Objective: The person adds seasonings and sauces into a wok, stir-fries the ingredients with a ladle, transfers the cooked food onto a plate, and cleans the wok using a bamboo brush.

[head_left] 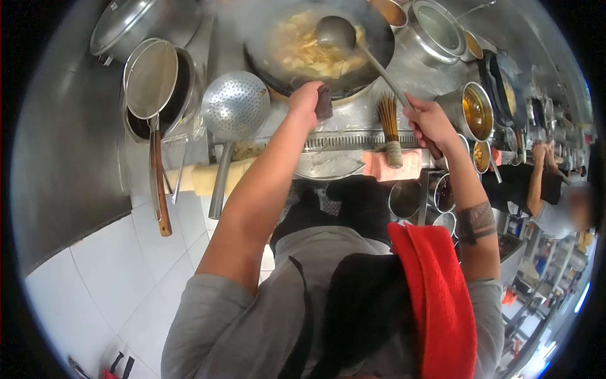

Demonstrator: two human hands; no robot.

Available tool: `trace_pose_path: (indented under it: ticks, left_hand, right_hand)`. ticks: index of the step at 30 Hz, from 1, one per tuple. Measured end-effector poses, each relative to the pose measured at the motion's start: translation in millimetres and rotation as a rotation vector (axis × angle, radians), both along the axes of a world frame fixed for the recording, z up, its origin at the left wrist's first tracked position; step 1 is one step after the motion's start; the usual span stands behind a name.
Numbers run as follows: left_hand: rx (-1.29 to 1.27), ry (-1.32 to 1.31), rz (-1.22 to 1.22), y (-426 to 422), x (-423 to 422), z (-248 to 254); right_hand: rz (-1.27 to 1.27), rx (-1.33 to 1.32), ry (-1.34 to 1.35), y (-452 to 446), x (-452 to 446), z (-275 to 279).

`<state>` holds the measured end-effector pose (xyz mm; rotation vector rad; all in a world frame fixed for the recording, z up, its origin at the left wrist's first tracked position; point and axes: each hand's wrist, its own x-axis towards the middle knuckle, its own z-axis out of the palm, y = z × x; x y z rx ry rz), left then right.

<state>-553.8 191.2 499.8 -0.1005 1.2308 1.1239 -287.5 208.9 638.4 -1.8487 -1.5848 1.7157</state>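
A large dark wok (386, 54) sits on the range at the top, with steam rising from it. Pale yellowish pieces of food (300, 50) lie inside. At the near edge of the wok, my left hand (305, 104) is closed, gripping that edge through a dark folded cloth (324, 104). My right hand (432, 123) wraps round the long handle of a ladle (336, 33), whose bowl rests among the food. Between the hands and a little nearer, a bamboo brush (389, 126) leans on the range's front ledge.
Left of the wok are a perforated skimmer (236, 105) and a mesh strainer (151, 79) over a pot. To the right stand a pot of amber liquid (477, 112) and a lidded metal pot (437, 31). Another person (558, 202) works at the far right.
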Motion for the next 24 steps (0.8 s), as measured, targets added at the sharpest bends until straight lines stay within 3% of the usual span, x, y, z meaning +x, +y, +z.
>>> trace_pose_path:
  ticks: [1,4,7,11,12,14,16,18,20,22,24]
  left_hand:
    - [0.010,0.015,-0.038,-2,0,7]
    - [-0.015,-0.009,0.025,-7,0,43]
    - [-0.016,0.115,0.042,-3,1,30]
    - [-0.056,0.110,0.054,0,3,25]
    - [-0.045,-0.004,0.071,0,5,30]
    - [-0.036,-0.115,0.084,2,5,41]
    - [-0.166,-0.165,-0.038,6,0,47]
    - [-0.148,-0.134,-0.122,17,0,23]
    - [-0.128,-0.093,-0.205,21,1,5]
    - [-0.165,-0.044,0.004,23,11,-3]
    - [-0.119,-0.045,-0.010,24,9,-10]
  right_hand:
    - [0.068,0.115,-0.119,7,-1,-2]
    - [0.076,0.200,-0.042,20,-36,-63]
    - [-0.029,0.027,0.193,-6,-63,-46]
    - [0.021,-0.036,0.116,2,-1,-22]
    - [0.023,-0.040,0.115,6,7,-25]
    - [0.204,0.373,-0.262,14,16,-33]
    - [0.240,0.525,-0.334,9,10,-51]
    - [0.258,0.689,-0.364,3,-1,-69]
    - [0.199,0.648,-0.323,-8,-5,-71]
    - [0.141,0.601,-0.285,-21,-2,-61]
    - [0.088,0.618,-0.290,-31,8,-45]
